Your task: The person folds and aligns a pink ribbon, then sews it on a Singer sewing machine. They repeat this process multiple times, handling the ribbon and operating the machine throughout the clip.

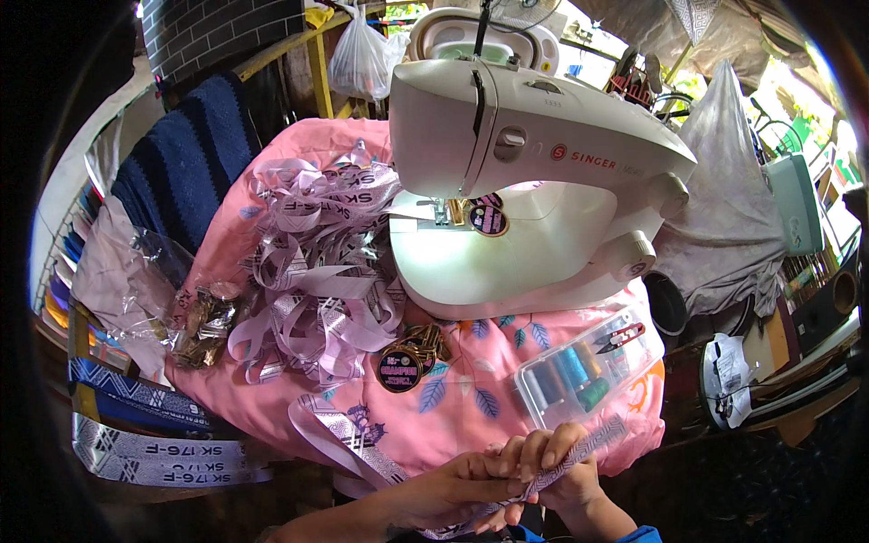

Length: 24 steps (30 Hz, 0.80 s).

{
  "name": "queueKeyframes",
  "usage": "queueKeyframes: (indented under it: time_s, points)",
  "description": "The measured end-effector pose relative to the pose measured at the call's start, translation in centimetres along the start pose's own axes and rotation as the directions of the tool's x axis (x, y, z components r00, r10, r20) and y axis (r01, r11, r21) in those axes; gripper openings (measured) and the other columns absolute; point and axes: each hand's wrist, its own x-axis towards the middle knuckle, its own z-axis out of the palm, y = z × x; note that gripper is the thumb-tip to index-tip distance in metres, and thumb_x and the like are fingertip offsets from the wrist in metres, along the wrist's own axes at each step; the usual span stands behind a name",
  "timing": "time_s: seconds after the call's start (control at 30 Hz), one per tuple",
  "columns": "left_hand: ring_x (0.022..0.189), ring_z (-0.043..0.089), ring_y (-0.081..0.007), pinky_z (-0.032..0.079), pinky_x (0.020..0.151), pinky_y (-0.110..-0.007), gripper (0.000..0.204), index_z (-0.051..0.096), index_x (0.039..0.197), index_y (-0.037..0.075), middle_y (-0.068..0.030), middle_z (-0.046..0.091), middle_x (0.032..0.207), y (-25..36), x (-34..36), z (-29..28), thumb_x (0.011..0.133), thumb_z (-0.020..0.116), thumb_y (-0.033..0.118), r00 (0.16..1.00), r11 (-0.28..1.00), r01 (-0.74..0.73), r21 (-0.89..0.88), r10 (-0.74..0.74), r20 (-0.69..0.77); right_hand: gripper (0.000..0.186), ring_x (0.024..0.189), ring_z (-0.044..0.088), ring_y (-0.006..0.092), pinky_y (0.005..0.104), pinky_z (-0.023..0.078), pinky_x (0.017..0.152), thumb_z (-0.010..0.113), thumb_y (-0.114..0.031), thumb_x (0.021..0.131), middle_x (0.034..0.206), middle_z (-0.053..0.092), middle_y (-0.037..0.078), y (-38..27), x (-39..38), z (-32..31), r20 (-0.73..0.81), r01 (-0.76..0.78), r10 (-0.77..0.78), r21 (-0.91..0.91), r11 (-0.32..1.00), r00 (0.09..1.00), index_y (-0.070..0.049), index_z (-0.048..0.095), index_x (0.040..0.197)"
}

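Near the front edge, my left hand (pixel 462 493) and my right hand (pixel 558 463) are close together, both closed on a lilac printed ribbon (pixel 593 442). One end of this ribbon sticks out past the right hand. Beyond them stands a white sewing machine (pixel 579 145) with its lamp lit. A round black-and-pink medal (pixel 490 221) lies on its bed beside the presser foot (pixel 441 212), with another partly under it. A tangled pile of lilac ribbons (pixel 317 262) lies left of the machine. Between pile and hands, a medal (pixel 399 371) rests against gold-coloured metal clips (pixel 425 342).
A pink flowered cloth (pixel 471 398) covers the work surface. On its right sits a clear plastic box (pixel 543 418) of thread spools, with small red-handled snips (pixel 621 338) on it. A plastic bag of gold-coloured pieces (pixel 213 326) lies left. Printed ribbons (pixel 163 457) hang at far left.
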Motion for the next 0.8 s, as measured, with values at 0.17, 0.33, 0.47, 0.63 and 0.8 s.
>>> queueKeyframes:
  time_s: [0.17,0.33,0.47,0.63,0.8]
  points:
    - [0.071,0.062,-0.0105,0.048,0.066,-0.023,0.025,0.062,0.102,0.0,-0.0075,0.067,0.086,3.4,-0.3,0.1,0.098,0.052,0.022,0.989,0.797,0.021,0.603,0.07,-0.127,0.022,0.075,0.065,0.0284,0.0499,0.04,0.098,0.059,-0.019,0.093,0.072,0.064,0.015,0.0,0.2,-0.3,0.003,0.027,-0.027,-0.075,0.997,1.0,0.003,0.063,0.091]
    - [0.087,0.056,-0.0262,0.046,0.077,-0.04,0.027,0.065,0.09,0.006,-0.006,0.059,0.087,9.3,-0.3,-2.0,0.071,0.075,0.022,0.703,-0.573,0.452,0.684,0.701,0.122,0.025,0.055,0.063,0.0253,0.049,0.053,0.08,0.06,-0.018,0.091,0.057,0.058,0.012,-0.9,1.3,1.2,-0.206,-0.052,-0.032,-0.39,0.919,0.978,0.004,0.062,0.08]
    - [0.088,0.056,-0.0256,0.046,0.076,-0.038,0.029,0.064,0.088,0.004,-0.0075,0.055,0.085,9.7,0.0,-3.2,0.069,0.077,0.021,0.725,-0.622,0.585,0.52,0.689,0.009,0.02,0.06,0.065,0.025,0.0418,0.056,0.072,0.058,-0.009,0.092,0.067,0.062,0.016,-1.1,1.3,1.3,-0.242,-0.128,0.045,-0.341,0.931,0.969,0.01,0.062,0.088]
    - [0.082,0.058,-0.0268,0.048,0.072,-0.039,0.017,0.062,0.083,0.004,-0.0083,0.054,0.084,8.4,-0.4,-3.2,0.075,0.072,0.016,0.756,-0.65,0.565,0.508,0.654,-0.003,0.015,0.066,0.066,0.0209,0.0323,0.056,0.062,0.057,-0.003,0.092,0.076,0.065,0.015,-1.4,1.2,0.6,-0.25,-0.198,0.131,-0.266,0.943,0.959,0.012,0.061,0.094]
    - [0.081,0.059,-0.027,0.047,0.073,-0.039,0.002,0.058,0.082,0.005,-0.01,0.055,0.083,8.8,-0.6,-2.6,0.08,0.06,0.005,0.735,-0.675,0.509,0.534,0.664,0.139,0.017,0.059,0.064,0.018,0.0295,0.054,0.057,0.058,-0.005,0.092,0.069,0.064,0.013,-2.2,2.1,1.3,-0.304,-0.266,0.164,-0.333,0.905,0.938,0.01,0.062,0.086]
